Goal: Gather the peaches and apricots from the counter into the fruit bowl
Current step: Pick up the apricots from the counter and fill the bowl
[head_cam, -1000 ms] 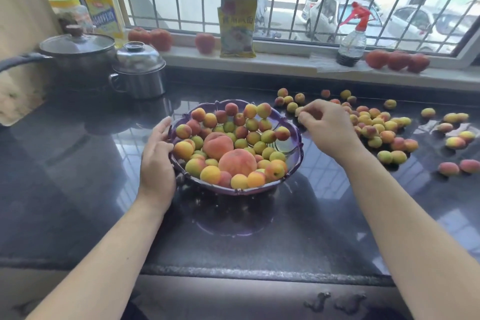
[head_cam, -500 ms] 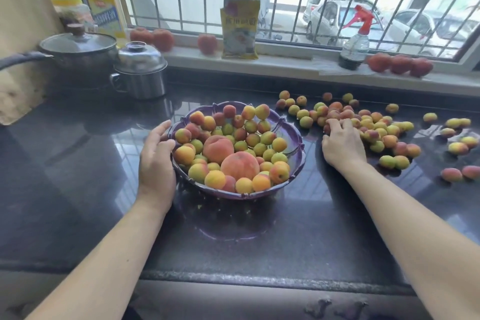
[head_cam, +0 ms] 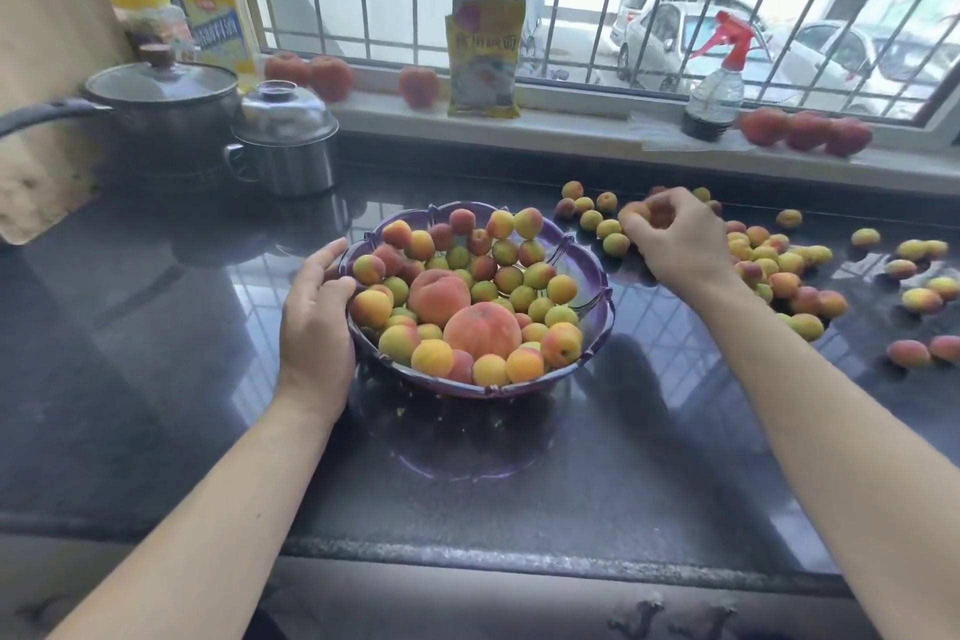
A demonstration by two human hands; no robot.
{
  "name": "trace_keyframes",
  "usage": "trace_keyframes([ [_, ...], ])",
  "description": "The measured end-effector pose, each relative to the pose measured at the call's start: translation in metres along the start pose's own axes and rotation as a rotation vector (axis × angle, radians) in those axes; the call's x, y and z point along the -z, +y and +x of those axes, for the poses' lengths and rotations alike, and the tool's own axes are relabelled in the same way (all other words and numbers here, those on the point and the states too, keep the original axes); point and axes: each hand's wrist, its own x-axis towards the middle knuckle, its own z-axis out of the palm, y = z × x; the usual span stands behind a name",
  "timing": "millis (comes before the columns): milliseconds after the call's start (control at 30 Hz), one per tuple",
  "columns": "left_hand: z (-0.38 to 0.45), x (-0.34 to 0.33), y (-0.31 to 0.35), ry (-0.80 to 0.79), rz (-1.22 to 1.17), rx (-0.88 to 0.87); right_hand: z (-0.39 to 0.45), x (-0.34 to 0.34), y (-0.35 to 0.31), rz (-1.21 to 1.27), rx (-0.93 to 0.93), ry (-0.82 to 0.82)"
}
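Left hand (head_cam: 317, 322): half open, palm and thumb against the left rim of the purple fruit bowl (head_cam: 597, 322), frame centre. Right hand (head_cam: 675, 244): fingers curled shut around a few apricots (head_cam: 641, 212), raised right of the bowl; count unclear, mostly hidden by fingers. Loose apricots (head_cam: 779, 270) scattered on the worktop (head_cam: 156, 327), right side. Bowl holds two peaches (head_cam: 480, 330) among apricots.

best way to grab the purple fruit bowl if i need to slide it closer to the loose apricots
Take the purple fruit bowl by its scalloped rim, one hand each side. The left hand already cups the left rim; put the right hand on the bare right rim. It is heaped with fruit, so push it level along the counter rather than lifting.
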Motion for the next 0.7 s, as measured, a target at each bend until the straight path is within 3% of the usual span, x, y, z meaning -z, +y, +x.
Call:
trace_keyframes([
  [67, 0.002, 0.001, -0.002, 0.011, -0.003, -0.005, -0.007, 0.003, -0.032, 0.123, 0.108, -0.056],
  [167, 0.001, 0.001, -0.001, 0.009, -0.013, 0.004, -0.016, -0.011, -0.048, -0.093, 0.222, -0.227],
  [233, -0.002, 0.0, 0.002, 0.008, -0.022, 0.007, -0.017, -0.015, -0.04, -0.112, 0.199, -0.129],
  [333, -0.003, -0.001, 0.002, 0.011, -0.018, -0.006, -0.013, -0.006, -0.015, 0.047, 0.049, 0.032],
  [400, -0.002, -0.001, 0.0, 0.004, -0.005, -0.007, -0.007, -0.008, 0.013, -0.096, -0.041, 0.007],
  [533, -0.002, -0.002, 0.0, 0.011, -0.017, -0.019, -0.007, -0.029, 0.054, -0.435, -0.101, -0.213],
  [700, -0.004, -0.002, 0.003, 0.041, -0.074, -0.024, -0.006, -0.047, 0.066, -0.518, 0.013, -0.067],
])
